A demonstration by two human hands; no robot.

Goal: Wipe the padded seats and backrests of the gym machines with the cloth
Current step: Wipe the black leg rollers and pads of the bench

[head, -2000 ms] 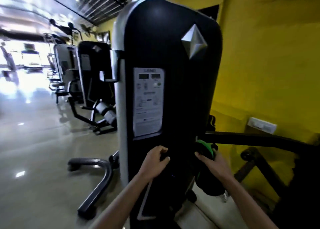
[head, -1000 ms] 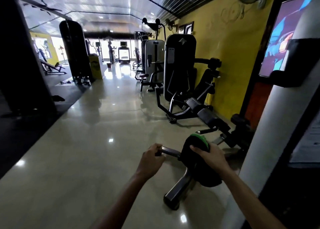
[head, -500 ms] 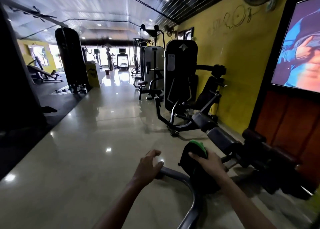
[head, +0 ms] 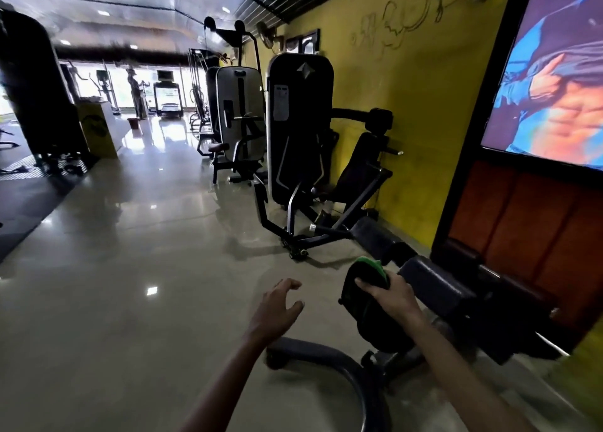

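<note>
Head view: glossy tiled floor (head: pixel 130 301), yellow wall (head: pixel 408 121), gym machines (head: pixel 300 121).

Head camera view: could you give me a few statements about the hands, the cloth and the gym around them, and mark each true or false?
1. The right hand grips a dark cloth with a green edge. True.
2. The left hand holds a spray bottle. False: it holds nothing, fingers spread.
3. The wall behind the machines is yellow. True.
4. The cloth lies on the floor. False: it is in the right hand, beside a roller pad.
</note>
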